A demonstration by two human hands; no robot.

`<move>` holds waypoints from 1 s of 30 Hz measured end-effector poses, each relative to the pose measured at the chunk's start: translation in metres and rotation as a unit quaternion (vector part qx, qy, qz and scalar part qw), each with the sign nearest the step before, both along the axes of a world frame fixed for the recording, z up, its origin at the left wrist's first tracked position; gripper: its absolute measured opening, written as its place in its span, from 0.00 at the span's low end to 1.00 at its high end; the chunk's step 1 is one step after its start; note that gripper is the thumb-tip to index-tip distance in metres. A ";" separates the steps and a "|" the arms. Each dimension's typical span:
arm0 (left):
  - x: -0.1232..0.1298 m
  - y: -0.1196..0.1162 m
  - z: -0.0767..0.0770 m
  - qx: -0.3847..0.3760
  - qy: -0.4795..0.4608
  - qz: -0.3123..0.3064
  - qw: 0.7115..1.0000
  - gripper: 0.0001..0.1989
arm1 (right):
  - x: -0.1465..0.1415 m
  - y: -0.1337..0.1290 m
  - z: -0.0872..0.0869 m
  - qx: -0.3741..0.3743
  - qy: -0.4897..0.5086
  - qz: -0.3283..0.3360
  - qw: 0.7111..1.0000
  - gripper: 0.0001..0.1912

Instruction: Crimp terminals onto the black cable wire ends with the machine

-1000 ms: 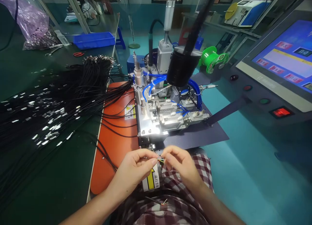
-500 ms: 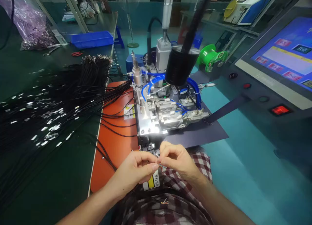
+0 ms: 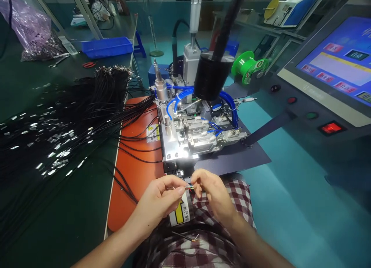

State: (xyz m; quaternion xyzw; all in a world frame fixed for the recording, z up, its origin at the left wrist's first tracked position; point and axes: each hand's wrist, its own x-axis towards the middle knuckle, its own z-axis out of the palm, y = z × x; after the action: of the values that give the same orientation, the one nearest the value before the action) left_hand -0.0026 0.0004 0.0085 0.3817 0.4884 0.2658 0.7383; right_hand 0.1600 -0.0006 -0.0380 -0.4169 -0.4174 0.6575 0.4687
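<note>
Pinched between the thumb and index finger of my left hand (image 3: 161, 196) is a cable end, with thin coloured wires (image 3: 189, 188) fanning out to the right. Just right of the wire tips, my right hand (image 3: 213, 193) has its fingers loosely bent and apart, with nothing visible in them. Across my lap lies another black cable (image 3: 182, 235) with bare orange and white wire ends. Both hands are in front of the metal machine (image 3: 199, 140), above a label with a yellow arrow (image 3: 180, 213).
Black cables (image 3: 107, 90) with shiny ends pile up on the left table, several running over the orange board (image 3: 136, 125) to the machine. Behind them are a blue tray (image 3: 107, 47), red-handled tool (image 3: 89, 65) and plastic bag (image 3: 34, 28). A touchscreen panel (image 3: 339, 63) stands at right.
My right hand has let go of the wires and drawn slightly away, its fingers loosening. The coloured wires now show past my left fingertips. The view has shifted slightly.
</note>
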 end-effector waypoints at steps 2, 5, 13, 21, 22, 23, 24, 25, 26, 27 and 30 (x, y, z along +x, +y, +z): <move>0.000 0.000 -0.001 0.001 0.001 0.010 1.000 0.09 | 0.002 -0.006 0.002 0.027 -0.065 0.007 0.998 0.10; 0.001 -0.001 -0.002 0.013 0.002 0.016 1.000 0.09 | 0.000 -0.011 0.007 0.073 -0.135 -0.008 0.988 0.06; 0.001 -0.002 -0.005 0.001 0.029 0.030 0.999 0.07 | -0.014 -0.017 0.007 0.006 -0.118 -0.008 0.993 0.10; 0.002 0.001 -0.005 -0.010 0.020 0.027 0.999 0.10 | 0.008 -0.006 0.014 0.131 -0.208 -0.020 0.969 0.02; 0.002 0.001 -0.005 -0.007 0.018 0.025 1.000 0.11 | 0.009 -0.005 0.015 0.150 -0.218 -0.025 0.964 0.02; 0.002 0.000 -0.005 -0.004 0.017 0.023 1.000 0.11 | 0.009 -0.004 0.016 0.166 -0.227 -0.027 0.959 0.02; 0.002 0.000 -0.005 -0.003 0.019 0.021 1.000 0.11 | 0.008 -0.004 0.016 0.181 -0.236 -0.030 0.954 0.02; 0.002 0.000 -0.005 -0.001 0.020 0.019 1.000 0.11 | 0.007 -0.004 0.017 0.194 -0.244 -0.035 0.949 0.03; 0.002 0.000 -0.004 0.000 0.022 0.017 1.000 0.11 | 0.005 -0.005 0.017 0.208 -0.255 -0.039 0.944 0.04; 0.003 0.000 -0.004 0.002 0.025 0.016 1.000 0.11 | 0.004 -0.006 0.018 0.222 -0.268 -0.042 0.937 0.04; 0.004 0.000 -0.004 0.010 0.032 0.021 0.999 0.11 | 0.003 -0.008 0.021 0.253 -0.308 -0.038 0.916 0.04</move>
State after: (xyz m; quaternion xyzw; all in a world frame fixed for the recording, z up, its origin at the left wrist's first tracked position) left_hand 0.0012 0.0003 0.0045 0.3874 0.5169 0.2734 0.7127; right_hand 0.1634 -0.0083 -0.0168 -0.4817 -0.6777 0.3503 0.4312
